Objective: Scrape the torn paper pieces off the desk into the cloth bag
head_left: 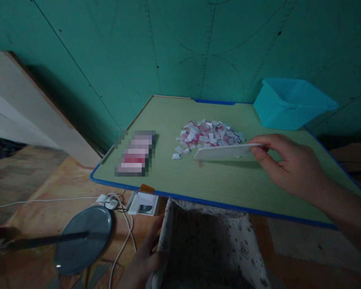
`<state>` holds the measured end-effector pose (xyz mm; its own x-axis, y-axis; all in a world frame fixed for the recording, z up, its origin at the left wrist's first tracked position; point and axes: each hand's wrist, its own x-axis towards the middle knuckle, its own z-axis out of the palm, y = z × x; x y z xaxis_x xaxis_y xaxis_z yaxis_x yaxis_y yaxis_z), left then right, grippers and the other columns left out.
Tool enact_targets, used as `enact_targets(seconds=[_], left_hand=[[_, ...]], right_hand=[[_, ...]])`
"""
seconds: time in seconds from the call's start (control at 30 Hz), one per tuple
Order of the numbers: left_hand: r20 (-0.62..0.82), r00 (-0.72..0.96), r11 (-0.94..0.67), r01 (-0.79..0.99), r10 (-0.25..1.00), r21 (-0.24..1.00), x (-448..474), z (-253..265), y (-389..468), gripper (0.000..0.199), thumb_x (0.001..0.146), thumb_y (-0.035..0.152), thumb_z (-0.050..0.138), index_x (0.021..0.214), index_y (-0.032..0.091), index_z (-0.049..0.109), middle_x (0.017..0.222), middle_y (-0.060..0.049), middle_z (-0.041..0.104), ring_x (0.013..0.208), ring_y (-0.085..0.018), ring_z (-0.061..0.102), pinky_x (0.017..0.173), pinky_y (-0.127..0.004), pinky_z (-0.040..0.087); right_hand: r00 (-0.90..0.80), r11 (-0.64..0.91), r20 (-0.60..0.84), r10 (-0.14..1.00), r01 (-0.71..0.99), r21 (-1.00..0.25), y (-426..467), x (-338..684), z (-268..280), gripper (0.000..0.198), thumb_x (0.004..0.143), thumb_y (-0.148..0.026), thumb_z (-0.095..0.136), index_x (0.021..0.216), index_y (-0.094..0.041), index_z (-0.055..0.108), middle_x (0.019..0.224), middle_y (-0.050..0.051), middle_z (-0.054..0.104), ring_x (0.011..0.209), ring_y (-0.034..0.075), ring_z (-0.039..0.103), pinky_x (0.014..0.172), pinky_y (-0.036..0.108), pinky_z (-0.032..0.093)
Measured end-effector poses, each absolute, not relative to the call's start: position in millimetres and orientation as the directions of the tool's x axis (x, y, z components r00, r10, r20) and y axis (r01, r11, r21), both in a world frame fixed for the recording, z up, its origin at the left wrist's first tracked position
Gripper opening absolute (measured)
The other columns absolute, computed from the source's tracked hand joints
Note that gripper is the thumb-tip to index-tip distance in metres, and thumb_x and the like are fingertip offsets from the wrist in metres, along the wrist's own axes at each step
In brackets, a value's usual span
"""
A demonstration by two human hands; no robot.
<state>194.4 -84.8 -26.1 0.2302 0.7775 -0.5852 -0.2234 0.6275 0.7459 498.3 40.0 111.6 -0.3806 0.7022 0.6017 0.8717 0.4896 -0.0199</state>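
Note:
My right hand pinches the end of a thin white flat board, held on edge over the table. Just beyond the board lies a loose pile of small cut paper pieces, white and pink, with a few strays at its left. Below the table's near edge, my left hand grips the left wall of an open bin lined with patterned cloth. The bin's dark inside is hard to make out.
The pale green table has a blue rim. A pixelated slab lies at its left, and a turquoise tub stands at the back right. Cables, a small white box and a round grey base occupy the floor.

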Motion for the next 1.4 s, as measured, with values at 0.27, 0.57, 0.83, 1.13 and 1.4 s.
enact_targets(seconds=[0.27, 0.57, 0.83, 1.13, 1.4], left_hand=[[-0.630, 0.232, 0.671, -0.214, 0.741, 0.710, 197, -16, -85, 0.103, 0.053, 0.038, 0.065, 0.140, 0.015, 0.016, 0.118, -0.013, 0.062, 0.111, -0.036, 0.051, 0.087, -0.042, 0.040], [-0.668, 0.157, 0.683, -0.254, 0.728, 0.685, 200, -15, -80, 0.102, 0.048, 0.031, 0.065, 0.138, 0.015, 0.022, 0.113, -0.011, 0.065, 0.114, -0.036, 0.048, 0.090, -0.041, 0.038], [-0.649, 0.065, 0.643, -0.246, 0.758, 0.726, 194, -15, -75, 0.096, 0.051, 0.032, 0.066, 0.137, 0.012, 0.027, 0.104, -0.010, 0.071, 0.111, -0.036, 0.053, 0.085, -0.040, 0.043], [-0.626, 0.124, 0.625, -0.346, 0.770, 0.700, 199, -3, -76, 0.085, 0.057, 0.027, 0.066, 0.135, 0.019, 0.033, 0.107, -0.008, 0.070, 0.112, -0.035, 0.053, 0.090, -0.041, 0.041], [-0.585, 0.184, 0.609, -0.349, 0.789, 0.712, 194, -5, -73, 0.085, 0.064, 0.025, 0.062, 0.139, 0.014, 0.024, 0.114, -0.011, 0.067, 0.112, -0.034, 0.053, 0.083, -0.039, 0.047]], right_hand=[[-0.367, 0.459, 0.619, 0.694, 0.888, 0.011, 41, 499, 115, 0.018, 0.084, -0.025, 0.045, 0.093, -0.017, 0.059, 0.078, 0.005, 0.067, 0.067, 0.016, 0.058, 0.057, 0.026, 0.043], [-0.306, 0.398, 0.551, 0.776, 0.916, -0.052, 34, 497, 110, 0.015, 0.083, -0.023, 0.047, 0.092, -0.017, 0.058, 0.077, 0.005, 0.067, 0.068, 0.016, 0.060, 0.059, 0.026, 0.044], [-0.345, 0.426, 0.506, 0.790, 0.904, -0.049, 7, 499, 106, 0.011, 0.082, -0.022, 0.049, 0.090, -0.020, 0.056, 0.076, 0.004, 0.066, 0.069, 0.015, 0.061, 0.052, 0.024, 0.045], [-0.236, 0.317, 0.534, 0.812, 0.946, -0.064, 6, 507, 101, 0.012, 0.081, -0.024, 0.051, 0.092, -0.022, 0.055, 0.077, 0.004, 0.067, 0.068, 0.017, 0.063, 0.051, 0.026, 0.045], [-0.324, 0.416, 0.480, 0.815, 0.904, -0.096, -16, 504, 97, 0.012, 0.082, -0.025, 0.049, 0.093, -0.024, 0.054, 0.075, 0.001, 0.063, 0.069, 0.017, 0.060, 0.059, 0.028, 0.046]])
